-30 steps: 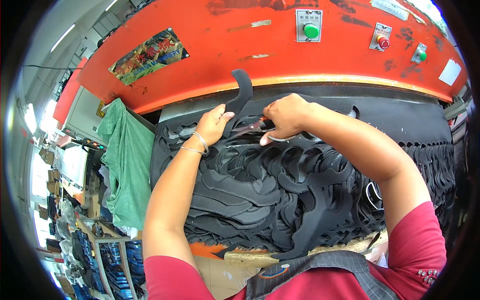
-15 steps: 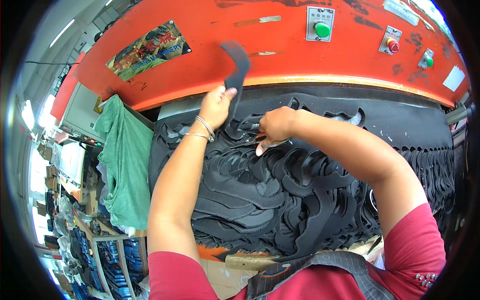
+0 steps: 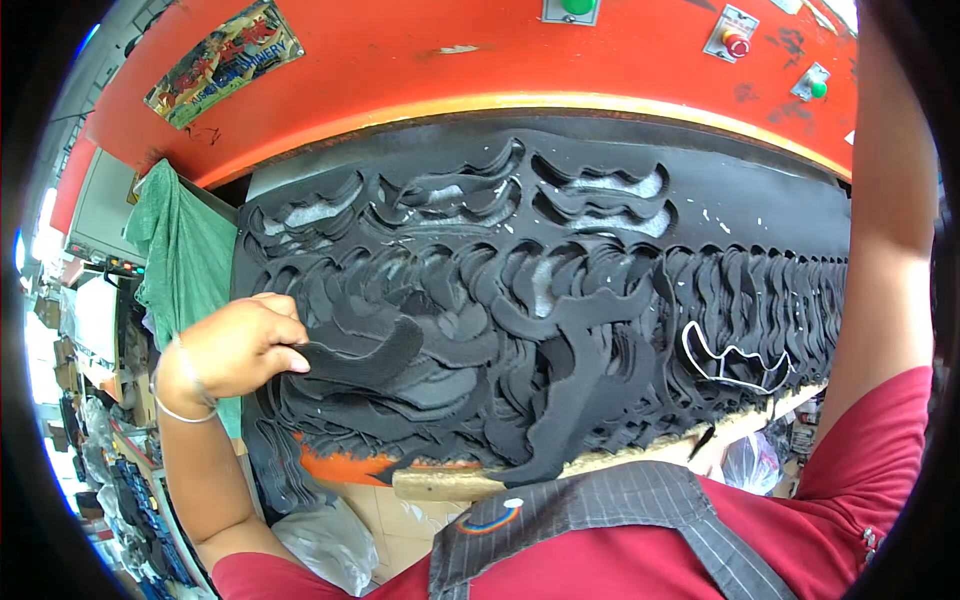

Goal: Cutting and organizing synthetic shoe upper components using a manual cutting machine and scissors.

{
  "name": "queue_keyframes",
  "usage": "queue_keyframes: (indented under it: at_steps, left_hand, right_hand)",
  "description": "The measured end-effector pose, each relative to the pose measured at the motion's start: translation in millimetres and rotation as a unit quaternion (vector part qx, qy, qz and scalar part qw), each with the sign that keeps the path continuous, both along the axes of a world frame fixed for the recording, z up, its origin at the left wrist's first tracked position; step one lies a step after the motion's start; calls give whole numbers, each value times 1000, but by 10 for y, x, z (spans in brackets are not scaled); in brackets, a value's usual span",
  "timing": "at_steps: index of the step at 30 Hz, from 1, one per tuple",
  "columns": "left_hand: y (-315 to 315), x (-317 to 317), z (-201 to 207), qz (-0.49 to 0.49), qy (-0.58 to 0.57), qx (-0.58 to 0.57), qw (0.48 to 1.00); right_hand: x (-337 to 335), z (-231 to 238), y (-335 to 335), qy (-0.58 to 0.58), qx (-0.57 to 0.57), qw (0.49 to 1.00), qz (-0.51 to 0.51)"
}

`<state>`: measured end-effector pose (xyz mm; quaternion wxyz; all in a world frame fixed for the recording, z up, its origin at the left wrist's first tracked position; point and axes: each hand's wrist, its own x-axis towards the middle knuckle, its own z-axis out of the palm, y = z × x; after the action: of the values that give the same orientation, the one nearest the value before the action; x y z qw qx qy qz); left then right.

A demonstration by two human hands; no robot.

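At the left of the black pile, my left hand point(image 3: 236, 345) is closed, thumb and fingers pinching the end of a curved black foam piece point(image 3: 372, 362). The piece lies out to the right over a heap of similar cut pieces point(image 3: 425, 400). My right arm point(image 3: 893, 230) reaches up along the right side, and its hand is out of the picture. A wavy metal cutting die point(image 3: 738, 372) with a pale edge rests on the pile's right part. Behind the pile, a black foam sheet point(image 3: 745, 190) shows wavy cut-out openings.
An orange machine beam point(image 3: 400, 70) spans the back, with a red button point(image 3: 736, 44) and green buttons point(image 3: 819, 90). Green cloth point(image 3: 185, 250) hangs at the left. A wooden edge point(image 3: 440, 485) runs along the front, and a plastic bag point(image 3: 325, 535) is below it.
My left hand has come down and left from the beam with a black foam piece. My right hand has left the sheet and gone out of view upward. The head view has shifted.
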<state>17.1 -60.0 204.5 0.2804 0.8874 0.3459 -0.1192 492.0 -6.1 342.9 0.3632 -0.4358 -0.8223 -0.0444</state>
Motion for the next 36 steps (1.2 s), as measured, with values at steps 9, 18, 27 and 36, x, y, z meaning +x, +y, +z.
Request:
queue_keyframes:
  at_steps: [9, 18, 27, 36]
  left_hand:
    - [-531, 787, -403, 48, 141, 85, 985]
    - [-2470, 1706, 429, 112, 114, 189, 969]
    - [-2880, 3892, -318, 196, -20, 135, 971]
    - [-2479, 3531, -1097, 199, -96, 137, 966]
  right_hand:
    - [-626, -704, -504, 28, -30, 956, 289]
    - [-673, -2184, -1724, -292, -103, 781, 543]
    - [734, -2130, -2176, -197, -143, 891, 383]
    - [748, -2538, -2020, -126, -380, 914, 68]
